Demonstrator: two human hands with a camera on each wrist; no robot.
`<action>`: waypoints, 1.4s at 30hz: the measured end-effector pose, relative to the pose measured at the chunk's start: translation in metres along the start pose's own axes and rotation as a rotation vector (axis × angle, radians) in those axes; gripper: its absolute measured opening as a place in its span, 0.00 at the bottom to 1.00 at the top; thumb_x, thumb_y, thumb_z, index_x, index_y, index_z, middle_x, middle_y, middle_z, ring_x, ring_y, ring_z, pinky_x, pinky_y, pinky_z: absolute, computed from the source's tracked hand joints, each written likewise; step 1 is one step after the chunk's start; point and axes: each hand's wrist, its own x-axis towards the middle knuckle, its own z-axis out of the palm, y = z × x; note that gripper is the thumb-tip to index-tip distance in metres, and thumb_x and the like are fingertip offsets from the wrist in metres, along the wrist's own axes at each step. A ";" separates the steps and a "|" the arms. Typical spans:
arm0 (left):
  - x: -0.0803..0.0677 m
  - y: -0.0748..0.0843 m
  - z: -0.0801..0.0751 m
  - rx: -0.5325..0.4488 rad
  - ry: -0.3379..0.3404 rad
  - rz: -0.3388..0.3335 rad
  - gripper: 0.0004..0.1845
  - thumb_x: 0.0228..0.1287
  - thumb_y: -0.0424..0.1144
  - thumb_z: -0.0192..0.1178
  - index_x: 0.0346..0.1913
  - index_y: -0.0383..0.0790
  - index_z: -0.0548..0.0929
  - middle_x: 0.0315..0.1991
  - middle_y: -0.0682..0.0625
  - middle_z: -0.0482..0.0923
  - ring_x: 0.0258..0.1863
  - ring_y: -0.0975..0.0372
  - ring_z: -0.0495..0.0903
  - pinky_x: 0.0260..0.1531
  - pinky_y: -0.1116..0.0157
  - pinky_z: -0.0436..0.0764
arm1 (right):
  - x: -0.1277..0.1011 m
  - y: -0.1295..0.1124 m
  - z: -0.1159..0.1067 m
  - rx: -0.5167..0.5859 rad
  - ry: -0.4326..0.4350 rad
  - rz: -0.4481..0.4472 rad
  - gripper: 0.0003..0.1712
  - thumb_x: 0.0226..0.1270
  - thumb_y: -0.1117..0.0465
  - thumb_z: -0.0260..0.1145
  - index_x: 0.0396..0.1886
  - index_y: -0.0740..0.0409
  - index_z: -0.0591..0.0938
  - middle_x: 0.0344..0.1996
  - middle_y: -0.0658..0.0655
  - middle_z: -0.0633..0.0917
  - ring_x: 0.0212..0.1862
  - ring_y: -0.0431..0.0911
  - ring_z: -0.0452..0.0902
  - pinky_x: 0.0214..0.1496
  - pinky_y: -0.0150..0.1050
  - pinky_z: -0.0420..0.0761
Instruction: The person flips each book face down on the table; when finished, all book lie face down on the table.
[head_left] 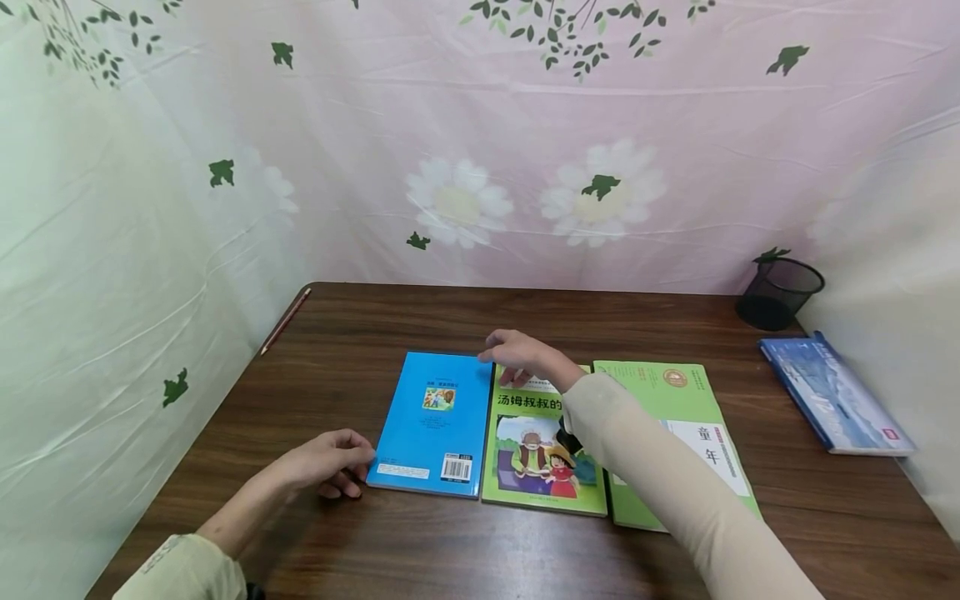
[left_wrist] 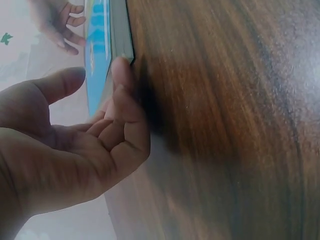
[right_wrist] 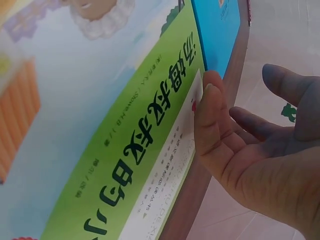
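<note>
A blue book (head_left: 431,425) lies back cover up on the wooden table. My left hand (head_left: 330,462) is beside its lower left corner, fingers loosely bent. In the left wrist view, a fingertip is at the corner of the book's page edge (left_wrist: 120,35), and the thumb stands apart. My right hand (head_left: 525,354) hovers at the top edges, where the blue book meets a green picture-cover book (head_left: 543,458). The right wrist view shows its fingers slightly bent near the green cover, thumb apart. Whether those fingers touch either book, I cannot tell.
Right of the picture-cover book lies another green book (head_left: 667,392), partly hidden under my right sleeve. Farther right is a blue-and-white book (head_left: 840,396), with a black mesh pen holder (head_left: 776,296) behind it. A pencil (head_left: 286,322) lies along the left table edge. Patterned curtains enclose the table.
</note>
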 end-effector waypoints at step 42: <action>-0.010 0.004 0.006 0.276 0.094 0.136 0.14 0.75 0.47 0.55 0.46 0.37 0.79 0.28 0.48 0.81 0.24 0.59 0.77 0.24 0.62 0.75 | 0.001 0.007 0.002 -0.044 -0.008 -0.086 0.31 0.76 0.51 0.58 0.73 0.59 0.67 0.51 0.63 0.79 0.32 0.50 0.78 0.31 0.39 0.81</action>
